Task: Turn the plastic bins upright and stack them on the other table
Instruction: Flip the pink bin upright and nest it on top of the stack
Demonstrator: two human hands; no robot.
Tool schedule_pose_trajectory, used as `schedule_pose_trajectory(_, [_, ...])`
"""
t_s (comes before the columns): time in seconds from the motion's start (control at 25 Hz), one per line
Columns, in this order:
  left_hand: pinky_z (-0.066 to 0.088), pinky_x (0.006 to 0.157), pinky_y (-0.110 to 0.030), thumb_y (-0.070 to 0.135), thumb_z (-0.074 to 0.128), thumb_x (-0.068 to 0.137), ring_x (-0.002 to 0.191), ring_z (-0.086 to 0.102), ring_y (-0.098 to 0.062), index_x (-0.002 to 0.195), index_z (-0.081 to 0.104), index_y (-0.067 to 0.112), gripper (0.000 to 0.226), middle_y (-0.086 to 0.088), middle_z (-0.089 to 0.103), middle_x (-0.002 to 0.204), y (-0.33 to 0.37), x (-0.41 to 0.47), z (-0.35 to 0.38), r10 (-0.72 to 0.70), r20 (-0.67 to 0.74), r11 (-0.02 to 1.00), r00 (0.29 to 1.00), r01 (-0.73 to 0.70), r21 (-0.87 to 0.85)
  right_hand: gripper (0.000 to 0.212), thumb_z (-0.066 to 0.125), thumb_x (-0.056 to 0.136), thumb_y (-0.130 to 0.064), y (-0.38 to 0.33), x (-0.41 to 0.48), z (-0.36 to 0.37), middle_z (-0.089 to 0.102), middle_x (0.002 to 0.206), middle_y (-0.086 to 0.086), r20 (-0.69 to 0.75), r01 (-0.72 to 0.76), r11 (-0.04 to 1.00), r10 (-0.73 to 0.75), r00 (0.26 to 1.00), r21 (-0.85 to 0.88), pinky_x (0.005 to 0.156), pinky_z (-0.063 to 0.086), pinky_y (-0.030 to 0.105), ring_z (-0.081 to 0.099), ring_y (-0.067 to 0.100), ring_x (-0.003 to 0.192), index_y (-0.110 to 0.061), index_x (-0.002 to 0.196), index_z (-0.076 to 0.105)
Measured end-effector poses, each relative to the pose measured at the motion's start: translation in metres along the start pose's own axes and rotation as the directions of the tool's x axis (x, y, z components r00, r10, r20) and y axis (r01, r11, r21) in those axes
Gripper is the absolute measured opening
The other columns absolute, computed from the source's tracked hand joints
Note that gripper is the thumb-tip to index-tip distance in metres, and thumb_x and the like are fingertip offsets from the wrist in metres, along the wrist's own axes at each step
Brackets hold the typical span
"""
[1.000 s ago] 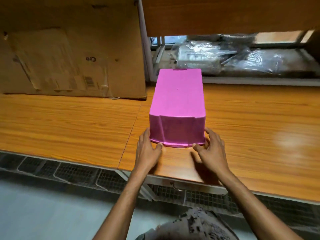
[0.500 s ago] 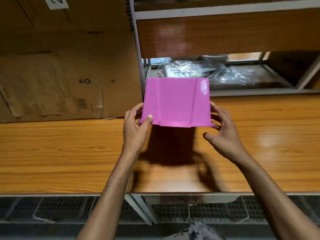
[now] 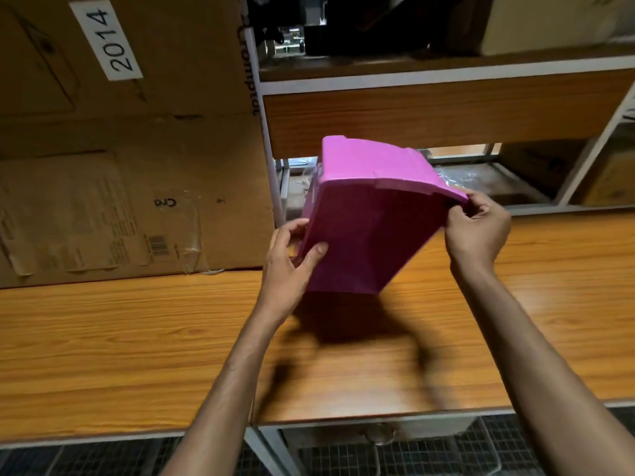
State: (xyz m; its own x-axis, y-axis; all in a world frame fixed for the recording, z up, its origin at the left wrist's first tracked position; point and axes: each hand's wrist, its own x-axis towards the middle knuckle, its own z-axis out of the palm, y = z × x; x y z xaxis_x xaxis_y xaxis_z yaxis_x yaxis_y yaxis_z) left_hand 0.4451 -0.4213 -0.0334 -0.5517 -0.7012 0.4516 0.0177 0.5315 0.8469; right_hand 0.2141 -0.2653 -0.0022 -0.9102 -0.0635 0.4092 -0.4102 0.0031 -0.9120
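Bin (image 3: 371, 218) is up off the table (image 3: 137, 338) in the head view, the only view I have. It hangs in the air between my two hands, above the wood and in front of the shelf unit (image 3: 446, 111), and is tilted steeply. Its paler end wall faces up and its broad shaded side is turned toward me. That side looks like the open mouth, though the shadow keeps me from being sure. My left hand (image 3: 288, 266) grips the lower left edge, thumb (image 3: 316, 250) laid on the near side and fingers curled round behind, so that edge can act as the pivot. My right hand (image 3: 477, 231) pinches the jutting lip at the upper right corner, because that is where I get the most leverage to swing the bin over. Holding opposite corners lets me roll it without setting it down, and it keeps the light plastic from twisting out of either grip. I judge this to be the middle of the turning step: the bin is neither upside down nor upright yet, and nothing is stacked. A big cardboard box (image 3: 103, 201) with a "2014" label (image 3: 106, 39) stands at the back on the left, well clear of the swing. There is a seam in the wood near my left forearm, but I cannot tell which surface is the other table.
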Motion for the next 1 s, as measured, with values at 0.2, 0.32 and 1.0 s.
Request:
schedule_pose_trajectory(0.2, [0.051, 0.09, -0.028, 0.009, 0.068, 0.094, 0.107, 0.062, -0.012, 0.122, 0.067, 0.022, 0.031, 0.004, 0.062, 0.113, 0.0, -0.003, 0.008, 0.248, -0.049, 0.942, 0.967, -0.229, 0.245, 0.032, 0.055, 0.084, 0.008, 0.025, 0.009, -0.016, 0.066, 0.072, 0.001, 0.103, -0.358, 0.893, 0.342, 0.934, 0.273, 0.062, 0.055, 0.03, 0.058, 0.014, 0.065, -0.014, 0.095, 0.076])
schedule_pose_trajectory(0.32, [0.052, 0.088, -0.036, 0.014, 0.068, 0.095, 0.103, 0.061, -0.018, 0.123, 0.067, 0.019, 0.028, 0.004, 0.061, 0.113, 0.012, 0.005, 0.015, 0.317, -0.081, 0.905, 0.945, -0.276, 0.323, 0.02, 0.06, 0.09, 0.004, 0.03, 0.0, -0.022, 0.065, 0.079, 0.004, 0.16, -0.44, 0.831, 0.411, 0.898, 0.341, 0.073, 0.059, 0.03, 0.064, 0.008, 0.066, -0.013, 0.089, 0.07])
schedule_pose_trajectory(1.0, [0.044, 0.068, -0.02, 0.008, 0.05, 0.106, 0.073, 0.05, -0.007, 0.108, 0.058, 0.025, 0.018, 0.003, 0.058, 0.088, -0.082, 0.025, 0.019, -0.542, -0.265, 0.784, 0.797, 0.367, -0.5, 0.062, 0.068, 0.088, -0.002, -0.027, -0.111, 0.016, 0.049, 0.102, -0.005, 0.52, 0.265, 0.964, -0.214, 0.827, -0.026, 0.087, 0.045, 0.02, 0.053, 0.008, 0.089, -0.021, 0.146, 0.057])
